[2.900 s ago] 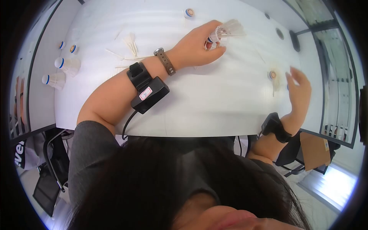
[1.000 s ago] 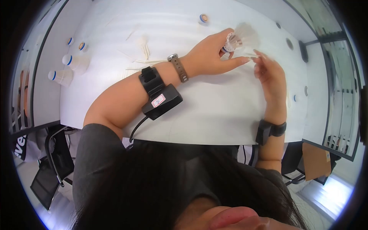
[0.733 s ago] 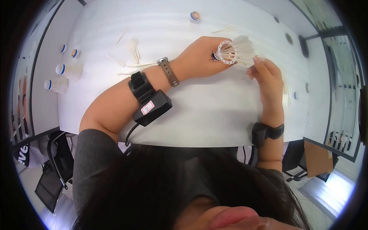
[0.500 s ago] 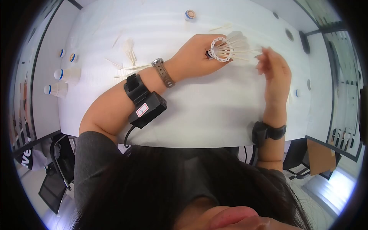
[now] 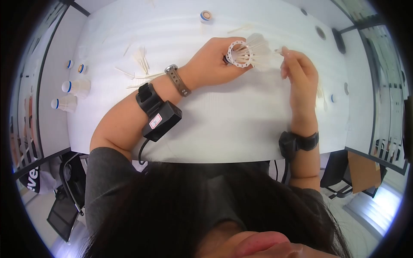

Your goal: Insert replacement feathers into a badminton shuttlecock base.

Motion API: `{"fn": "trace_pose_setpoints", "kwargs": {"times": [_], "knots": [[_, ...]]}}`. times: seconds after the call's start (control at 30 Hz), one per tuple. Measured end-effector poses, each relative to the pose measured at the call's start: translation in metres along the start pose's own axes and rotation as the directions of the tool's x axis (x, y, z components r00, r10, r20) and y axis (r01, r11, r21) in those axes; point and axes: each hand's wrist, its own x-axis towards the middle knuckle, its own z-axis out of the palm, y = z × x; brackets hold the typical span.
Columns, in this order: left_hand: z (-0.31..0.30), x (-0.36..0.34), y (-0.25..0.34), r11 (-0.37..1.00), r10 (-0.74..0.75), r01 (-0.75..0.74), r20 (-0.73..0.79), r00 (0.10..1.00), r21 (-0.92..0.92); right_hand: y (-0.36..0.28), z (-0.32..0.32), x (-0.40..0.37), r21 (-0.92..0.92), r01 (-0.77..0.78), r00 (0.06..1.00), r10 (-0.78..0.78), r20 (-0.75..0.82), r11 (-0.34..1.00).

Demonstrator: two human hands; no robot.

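Note:
My left hand [image 5: 215, 62] is wrapped round a shuttlecock [image 5: 241, 55] with a white ring of small holes and pale feathers fanning to the right. The fingers hide its base. To the right, my right hand [image 5: 297, 64] is raised with thumb and forefinger pinched together, close to the feather tips but apart from the ring. A small pale sliver shows at those fingertips, too faint to identify. Loose feathers [image 5: 141, 60] and bare quills [image 5: 144, 77] lie beside my left wrist.
Two feathered shuttlecocks lie at the left, the upper shuttlecock [image 5: 76, 87] above the lower one [image 5: 63, 103]. Small blue-banded corks [image 5: 81, 68] sit nearby, with another cork [image 5: 206, 16] at the back. Low partitions [image 5: 56, 77] border the white table [image 5: 223, 129].
My right hand has shifted slightly left and up, its fingertips drawn into a clearer pinch. The shuttlecock in my left hand sits slightly further left in view.

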Motion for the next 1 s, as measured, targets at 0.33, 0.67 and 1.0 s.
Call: {"fn": "trace_pose_setpoints", "kwargs": {"times": [0.33, 0.67, 1.0], "knots": [[0.004, 0.0, 0.013, 0.997, -0.071, 0.072, -0.026, 0.997, 0.039, -0.003, 0.004, -0.005, -0.037, 0.082, 0.997, -0.082, -0.011, 0.996], [-0.005, 0.004, 0.013, 0.961, 0.192, -0.145, -0.194, 0.962, 0.236, 0.001, 0.001, 0.003, 0.028, 0.125, 0.992, -0.124, -0.038, 0.992], [-0.138, -0.014, 0.165, 0.708, 0.56, -0.048, -0.52, 0.645, 0.704, 0.001, 0.0, 0.005, 0.003, 0.164, 0.985, -0.164, -0.046, 0.986]]}}
